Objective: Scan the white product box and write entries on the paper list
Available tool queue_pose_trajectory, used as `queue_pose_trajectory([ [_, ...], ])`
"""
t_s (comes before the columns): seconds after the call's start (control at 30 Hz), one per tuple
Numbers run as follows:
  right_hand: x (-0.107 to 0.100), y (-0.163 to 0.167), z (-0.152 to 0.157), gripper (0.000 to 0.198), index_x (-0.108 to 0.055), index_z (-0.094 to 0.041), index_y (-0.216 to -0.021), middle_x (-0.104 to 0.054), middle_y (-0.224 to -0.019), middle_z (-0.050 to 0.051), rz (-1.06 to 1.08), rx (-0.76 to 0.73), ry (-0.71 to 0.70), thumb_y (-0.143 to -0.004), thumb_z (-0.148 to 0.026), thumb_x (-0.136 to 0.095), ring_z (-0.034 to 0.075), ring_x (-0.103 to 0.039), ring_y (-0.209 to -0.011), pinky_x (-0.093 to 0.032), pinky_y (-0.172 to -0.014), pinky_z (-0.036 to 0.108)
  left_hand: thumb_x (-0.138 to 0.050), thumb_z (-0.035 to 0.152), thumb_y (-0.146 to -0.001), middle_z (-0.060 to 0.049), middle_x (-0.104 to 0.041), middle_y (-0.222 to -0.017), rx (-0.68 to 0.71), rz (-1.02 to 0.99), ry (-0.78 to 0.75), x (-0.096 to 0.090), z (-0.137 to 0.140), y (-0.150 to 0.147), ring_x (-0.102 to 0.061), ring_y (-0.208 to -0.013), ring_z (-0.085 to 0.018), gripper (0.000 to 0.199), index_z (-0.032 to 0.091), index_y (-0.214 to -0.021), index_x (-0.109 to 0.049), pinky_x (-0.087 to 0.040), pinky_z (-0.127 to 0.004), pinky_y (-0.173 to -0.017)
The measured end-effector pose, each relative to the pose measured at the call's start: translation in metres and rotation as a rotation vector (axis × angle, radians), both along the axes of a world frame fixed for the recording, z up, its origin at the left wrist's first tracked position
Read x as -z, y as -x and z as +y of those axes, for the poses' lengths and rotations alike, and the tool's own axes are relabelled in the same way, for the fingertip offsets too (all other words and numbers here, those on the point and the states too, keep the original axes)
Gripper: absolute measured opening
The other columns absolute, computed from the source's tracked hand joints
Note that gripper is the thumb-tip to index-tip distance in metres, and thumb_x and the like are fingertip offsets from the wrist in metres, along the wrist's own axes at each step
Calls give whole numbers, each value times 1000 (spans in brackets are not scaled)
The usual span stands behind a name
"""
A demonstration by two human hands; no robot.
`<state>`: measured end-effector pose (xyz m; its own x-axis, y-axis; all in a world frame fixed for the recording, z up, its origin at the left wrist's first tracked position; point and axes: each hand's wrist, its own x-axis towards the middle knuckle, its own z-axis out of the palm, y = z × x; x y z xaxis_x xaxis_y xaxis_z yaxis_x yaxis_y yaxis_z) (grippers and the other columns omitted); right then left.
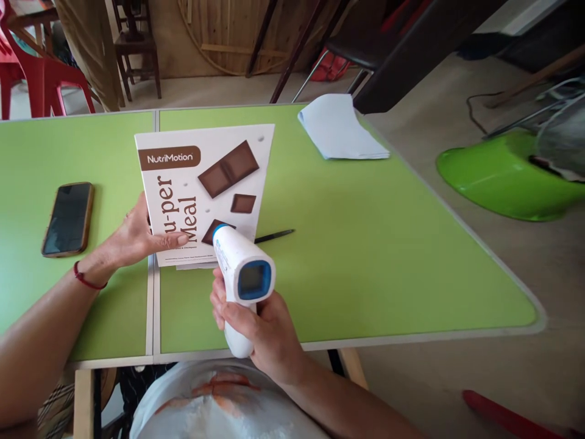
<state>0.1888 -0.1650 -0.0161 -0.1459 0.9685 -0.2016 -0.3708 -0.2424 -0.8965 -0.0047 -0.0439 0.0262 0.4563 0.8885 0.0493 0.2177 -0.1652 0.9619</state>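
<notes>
White plastic with blue trim marks the infrared thermometer (235, 262), gripped by the right hand (274, 335), whose fingers wrap around its handle. The left hand (137, 235) pinches the lower left side of a NutriMotion package (223, 207), thumb across the printed front and the other fingers mostly hidden behind. As far as can be judged, taking up both things is done, and the thermometer's nose is already directed at the package; its screen (254, 280) looks dark with no legible reading, so whether it has been triggered cannot be told. Neither thing is set down on the green surface (375, 262) yet. Relative to the hands, the package stands tilted just right of the left hand, while the thermometer's barrel rises above the right, overlapping the package's lower right corner.
</notes>
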Motion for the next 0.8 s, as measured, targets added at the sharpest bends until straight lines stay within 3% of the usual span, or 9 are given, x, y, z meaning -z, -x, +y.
queue_pose_trajectory([
  [0.6, 12, 6, 0, 28, -55, -22, -87, -46, -70, -3, 46, -36, 22, -76, -40, -74, 12, -38, -61, -33, -56, 28, -82, 39, -67, -11, -68, -101, 72, 48, -22, 3, -1, 5, -67, -89, -31, 50, 18, -106, -59, -60, -43, -73],
  [0.8, 12, 7, 0, 28, -56, -21, -88, -48, -70, -3, 50, -26, 12, -75, -39, -73, 12, -39, -60, -33, -55, 28, -79, 36, -72, -11, -67, -101, 110, 50, -50, 2, 0, 4, -66, -88, -27, 43, 16, -104, -59, -59, -38, -72],
])
